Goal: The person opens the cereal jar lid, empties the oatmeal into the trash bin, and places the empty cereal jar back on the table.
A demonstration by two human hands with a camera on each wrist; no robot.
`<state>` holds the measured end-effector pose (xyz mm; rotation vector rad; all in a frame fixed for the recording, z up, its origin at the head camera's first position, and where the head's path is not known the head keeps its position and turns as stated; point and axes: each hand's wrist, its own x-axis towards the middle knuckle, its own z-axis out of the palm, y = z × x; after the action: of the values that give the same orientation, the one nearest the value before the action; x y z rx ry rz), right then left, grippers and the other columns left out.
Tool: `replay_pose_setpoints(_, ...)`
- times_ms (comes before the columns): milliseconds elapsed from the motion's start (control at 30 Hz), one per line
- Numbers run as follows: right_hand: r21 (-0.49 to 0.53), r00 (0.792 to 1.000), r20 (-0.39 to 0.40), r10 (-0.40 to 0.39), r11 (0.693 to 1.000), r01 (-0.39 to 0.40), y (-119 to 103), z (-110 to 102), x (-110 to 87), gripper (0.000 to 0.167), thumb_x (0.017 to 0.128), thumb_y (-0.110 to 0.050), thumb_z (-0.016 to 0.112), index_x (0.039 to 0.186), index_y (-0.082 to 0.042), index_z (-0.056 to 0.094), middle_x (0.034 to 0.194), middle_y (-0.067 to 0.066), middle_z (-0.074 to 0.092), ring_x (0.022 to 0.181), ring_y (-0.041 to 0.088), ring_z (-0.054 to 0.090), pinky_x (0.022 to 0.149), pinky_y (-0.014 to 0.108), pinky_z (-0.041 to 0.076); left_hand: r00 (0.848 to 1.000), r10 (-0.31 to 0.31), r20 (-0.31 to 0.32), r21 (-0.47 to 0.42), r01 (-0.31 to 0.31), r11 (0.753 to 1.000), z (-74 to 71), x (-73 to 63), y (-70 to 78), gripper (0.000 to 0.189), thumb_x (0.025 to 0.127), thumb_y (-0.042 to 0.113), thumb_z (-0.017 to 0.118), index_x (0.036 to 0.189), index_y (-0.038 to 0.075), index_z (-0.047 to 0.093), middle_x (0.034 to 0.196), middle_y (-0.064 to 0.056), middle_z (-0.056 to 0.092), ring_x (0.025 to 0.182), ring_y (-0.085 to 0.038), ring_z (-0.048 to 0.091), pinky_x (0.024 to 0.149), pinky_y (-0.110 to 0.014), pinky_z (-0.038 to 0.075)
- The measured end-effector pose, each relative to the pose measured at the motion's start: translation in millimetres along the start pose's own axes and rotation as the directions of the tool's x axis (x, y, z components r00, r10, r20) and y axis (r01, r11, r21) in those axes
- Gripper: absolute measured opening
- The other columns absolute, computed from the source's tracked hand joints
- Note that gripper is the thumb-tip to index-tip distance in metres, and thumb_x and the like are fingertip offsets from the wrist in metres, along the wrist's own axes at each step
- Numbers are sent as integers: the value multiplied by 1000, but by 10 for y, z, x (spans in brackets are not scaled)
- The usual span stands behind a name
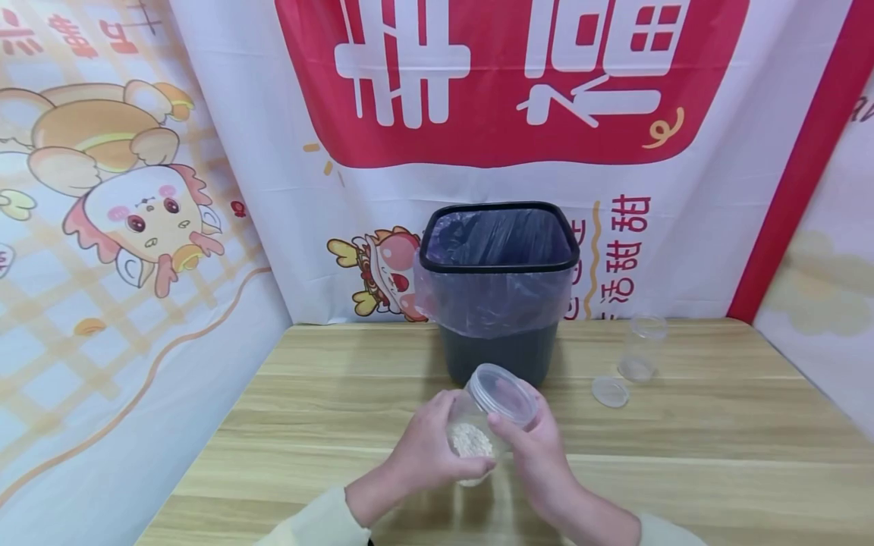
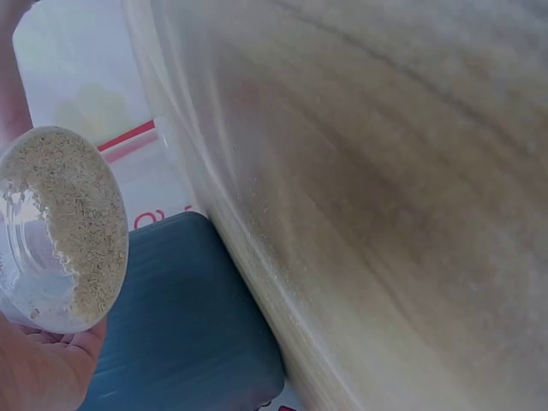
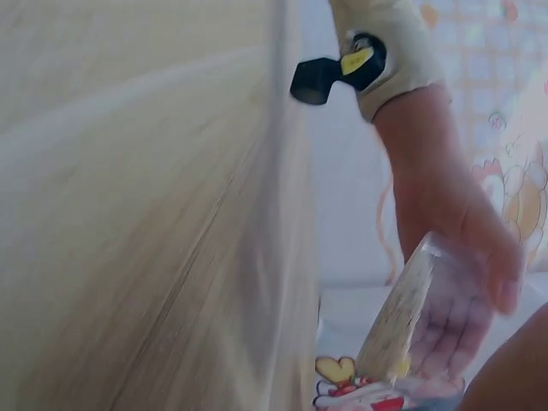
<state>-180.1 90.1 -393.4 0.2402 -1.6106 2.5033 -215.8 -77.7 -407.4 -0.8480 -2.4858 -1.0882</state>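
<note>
My left hand (image 1: 423, 444) grips a clear plastic jar (image 1: 467, 413) partly filled with pale, grain-like bits (image 1: 471, 441). The jar tilts, its top leaning up and to the right. At that upper end my right hand (image 1: 542, 455) holds a translucent round lid (image 1: 508, 398), thumb on its near edge; whether the lid is seated on the jar I cannot tell. From the left wrist, the jar's round base shows the bits (image 2: 86, 214) heaped to one side. In the right wrist view, the left hand (image 3: 454, 214) wraps the jar's side.
A dark bin (image 1: 501, 353) with a clear liner bag (image 1: 498, 299) stands just beyond the hands, at the back of the wooden table (image 1: 328, 402). To its right are a clear jar (image 1: 642, 353) without a lid and a loose round lid (image 1: 610, 392). Printed cloth hangs behind.
</note>
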Motion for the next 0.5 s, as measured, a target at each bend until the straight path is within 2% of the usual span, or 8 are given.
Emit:
replay_pose_setpoints(100, -10, 998, -46, 35, 999, -36, -21, 53, -12, 64, 85, 2, 66, 138, 5, 32, 129, 13, 52, 111, 13, 55, 95, 25, 44, 1000, 23, -6, 11, -23, 1000, 8, -5, 6, 79, 58, 43, 88, 121, 8, 56, 102, 4, 60, 87, -12, 58, 75, -28, 51)
replay_pose_setpoints(200, 9, 999, -21, 50, 999, -50, -14, 18, 14, 63, 83, 3, 67, 137, 5, 34, 126, 12, 55, 109, 14, 57, 94, 26, 45, 999, 34, -3, 17, -34, 999, 5, -8, 2, 79, 58, 43, 88, 121, 8, 56, 102, 4, 60, 87, -14, 58, 76, -28, 51)
replay_pose_setpoints(267, 39, 997, 58, 47, 998, -49, 0, -53, 60, 63, 82, 6, 65, 137, 5, 34, 125, 11, 56, 110, 16, 57, 95, 27, 46, 1000, 28, 1, 6, -28, 1000, -4, -10, -4, 79, 58, 41, 89, 121, 8, 56, 103, 3, 60, 88, -15, 59, 77, -29, 51)
replay_pose_setpoints(333, 72, 982, 185, 35, 996, -49, 17, -155, 127, 64, 81, 7, 63, 138, 6, 34, 126, 12, 56, 111, 17, 57, 95, 29, 46, 1000, 19, 4, -5, -18, 1000, -17, -13, -16, 79, 57, 40, 90, 122, 7, 56, 104, 3, 60, 89, -16, 60, 78, -30, 51)
replay_pose_setpoints(400, 102, 942, 335, 13, 994, -50, 36, -266, 211, 65, 82, 7, 62, 140, 6, 33, 129, 13, 55, 114, 18, 56, 97, 31, 45, 1000, 8, 6, -18, -8, 1000, -29, -18, -29, 80, 57, 38, 90, 123, 8, 56, 106, 3, 60, 91, -17, 60, 78, -31, 52)
replay_pose_setpoints(500, 138, 845, 534, -2, 987, -85, 54, -415, 332, 67, 83, 6, 60, 144, 3, 32, 136, 14, 51, 121, 20, 52, 101, 33, 43, 1000, 2, 15, -23, -2, 1000, -37, -27, -49, 80, 57, 39, 90, 123, 8, 56, 107, 2, 61, 91, -18, 60, 78, -32, 52)
